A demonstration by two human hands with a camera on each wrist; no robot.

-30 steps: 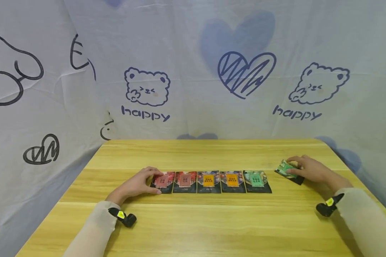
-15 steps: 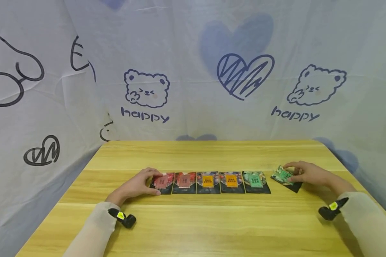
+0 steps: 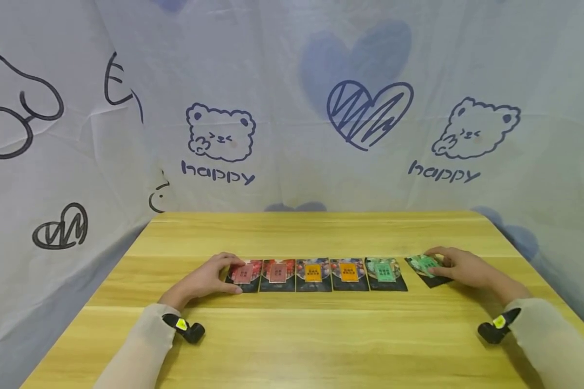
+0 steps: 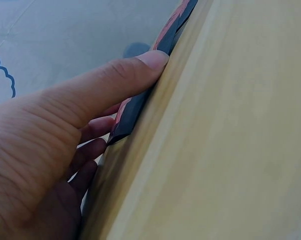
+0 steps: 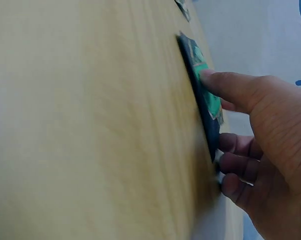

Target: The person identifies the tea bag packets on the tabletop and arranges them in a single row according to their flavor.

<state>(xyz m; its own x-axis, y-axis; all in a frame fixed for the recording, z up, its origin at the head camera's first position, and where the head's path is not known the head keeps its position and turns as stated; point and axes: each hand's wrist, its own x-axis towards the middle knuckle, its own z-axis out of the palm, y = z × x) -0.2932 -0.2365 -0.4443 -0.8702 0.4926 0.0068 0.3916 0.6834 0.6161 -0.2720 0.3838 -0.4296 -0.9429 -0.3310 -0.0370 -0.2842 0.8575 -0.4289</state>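
Five flat packets lie side by side in a row. From the left come two red packets [image 3: 279,275], two orange-labelled packets [image 3: 313,274] and a green-labelled packet [image 3: 386,273]. My left hand [image 3: 208,278] rests on the leftmost red packet [image 3: 245,274]; its thumb touches the near edge, as the left wrist view also shows. At the row's right end, my right hand [image 3: 467,269] pinches a second green packet [image 3: 425,270], thumb on its face. That packet is turned at an angle, with a gap between it and the row. The hand covers its right part.
The packets are on a light wood table [image 3: 292,340]. A pale cloth [image 3: 292,108] printed with bears and hearts hangs behind the table and along its left side. Each wrist wears a small black camera [image 3: 191,330] on a strap.
My right hand has brought the green packet left, closer to the row, first toward me and then slightly back. The left hand and the row stay in place.
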